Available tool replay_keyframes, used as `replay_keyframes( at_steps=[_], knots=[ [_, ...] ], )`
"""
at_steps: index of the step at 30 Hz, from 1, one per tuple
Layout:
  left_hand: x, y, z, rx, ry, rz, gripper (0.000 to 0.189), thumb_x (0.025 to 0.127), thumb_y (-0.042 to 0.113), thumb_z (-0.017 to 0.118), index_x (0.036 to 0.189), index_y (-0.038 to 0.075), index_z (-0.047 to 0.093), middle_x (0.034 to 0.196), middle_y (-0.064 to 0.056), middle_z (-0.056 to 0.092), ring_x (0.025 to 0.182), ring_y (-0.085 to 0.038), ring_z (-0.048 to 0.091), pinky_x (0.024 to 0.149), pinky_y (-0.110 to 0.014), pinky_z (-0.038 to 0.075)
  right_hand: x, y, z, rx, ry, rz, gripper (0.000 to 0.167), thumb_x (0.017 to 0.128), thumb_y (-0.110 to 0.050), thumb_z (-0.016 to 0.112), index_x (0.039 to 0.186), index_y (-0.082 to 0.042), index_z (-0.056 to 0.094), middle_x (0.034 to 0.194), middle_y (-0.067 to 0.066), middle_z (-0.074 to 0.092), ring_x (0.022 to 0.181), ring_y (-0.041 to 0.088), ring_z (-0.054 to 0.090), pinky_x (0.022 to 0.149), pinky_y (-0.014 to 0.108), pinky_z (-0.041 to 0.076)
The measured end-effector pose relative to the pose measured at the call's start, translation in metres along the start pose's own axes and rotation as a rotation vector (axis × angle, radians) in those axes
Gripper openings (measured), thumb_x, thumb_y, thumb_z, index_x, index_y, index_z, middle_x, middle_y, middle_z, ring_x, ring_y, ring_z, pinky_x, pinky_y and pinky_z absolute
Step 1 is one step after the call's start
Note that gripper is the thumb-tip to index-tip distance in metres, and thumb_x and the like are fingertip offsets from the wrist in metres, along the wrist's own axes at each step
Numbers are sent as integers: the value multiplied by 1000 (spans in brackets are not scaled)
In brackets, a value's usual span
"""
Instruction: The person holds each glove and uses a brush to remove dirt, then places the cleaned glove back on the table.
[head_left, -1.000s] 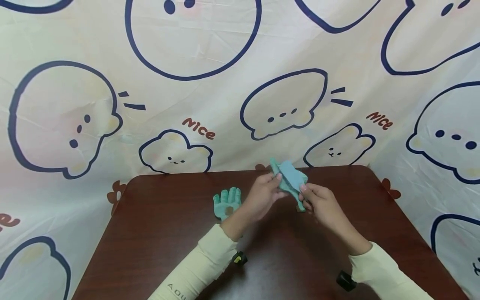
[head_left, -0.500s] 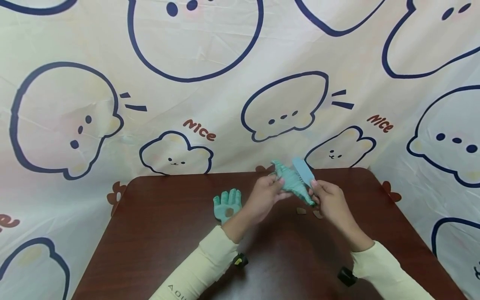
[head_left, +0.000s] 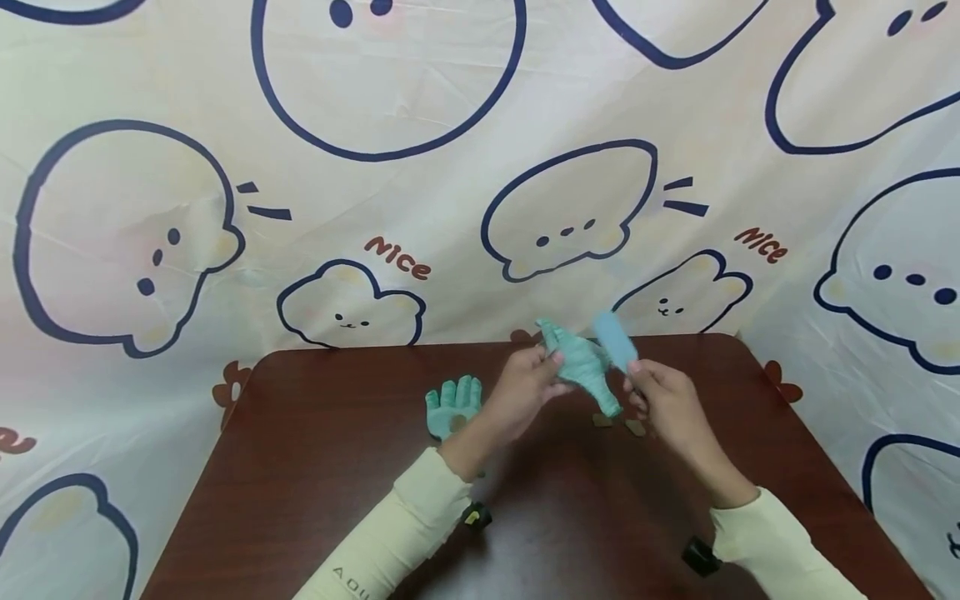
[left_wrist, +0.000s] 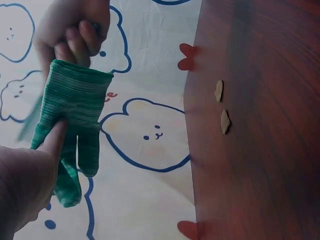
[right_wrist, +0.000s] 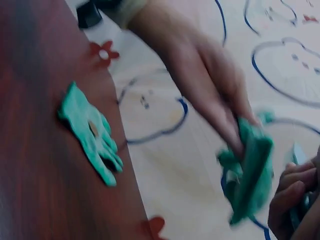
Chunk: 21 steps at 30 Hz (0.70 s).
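My left hand (head_left: 528,387) pinches a green knitted glove (head_left: 581,362) above the far part of the table. In the left wrist view the glove (left_wrist: 75,105) hangs cuff up with its fingers down, my thumb lying across it. My right hand (head_left: 667,400) grips a light blue brush (head_left: 617,340) by its handle; its oblong head is raised close beside the glove's right side. In the right wrist view my right hand (right_wrist: 292,200) is partly cut off at the edge. A second green glove (head_left: 453,407) lies palm up on the table, a brown patch (right_wrist: 93,128) on its palm.
Two small brown scraps (head_left: 602,420) (left_wrist: 219,91) lie on the dark wooden table (head_left: 337,500) below the held glove. A cloth printed with cartoon faces (head_left: 420,200) hangs right behind the table's far edge.
The brush has moved off the glove's face to the right, with my right hand. The held glove has swung and turned, and the brown scraps beneath it have come into view.
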<state>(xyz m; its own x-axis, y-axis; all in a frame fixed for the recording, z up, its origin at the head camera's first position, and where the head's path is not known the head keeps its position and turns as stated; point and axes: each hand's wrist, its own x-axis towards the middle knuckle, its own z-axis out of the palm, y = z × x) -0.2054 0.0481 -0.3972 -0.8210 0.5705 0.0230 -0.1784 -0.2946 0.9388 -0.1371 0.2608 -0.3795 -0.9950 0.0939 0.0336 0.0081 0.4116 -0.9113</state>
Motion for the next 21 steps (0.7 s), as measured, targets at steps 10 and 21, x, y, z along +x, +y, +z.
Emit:
replay_keyframes(
  at_steps=[10, 21],
  knots=[
    [2, -5, 3, 3, -48, -13, 43, 111, 15, 42, 152, 0, 44, 152, -13, 54, 136, -29, 57, 107, -39, 51, 2, 2, 14, -32, -44, -22, 50, 109, -43, 45, 89, 1, 58, 62, 1, 41, 51, 11, 37, 44, 29, 36],
    [-3, 3, 1, -17, -29, 29, 43, 111, 14, 41, 149, -6, 42, 153, -15, 48, 139, -28, 53, 109, -43, 49, 10, 19, -9, -73, 102, 33, 55, 110, -47, 37, 93, 1, 56, 66, 1, 46, 54, 13, 43, 43, 32, 41]
  ],
)
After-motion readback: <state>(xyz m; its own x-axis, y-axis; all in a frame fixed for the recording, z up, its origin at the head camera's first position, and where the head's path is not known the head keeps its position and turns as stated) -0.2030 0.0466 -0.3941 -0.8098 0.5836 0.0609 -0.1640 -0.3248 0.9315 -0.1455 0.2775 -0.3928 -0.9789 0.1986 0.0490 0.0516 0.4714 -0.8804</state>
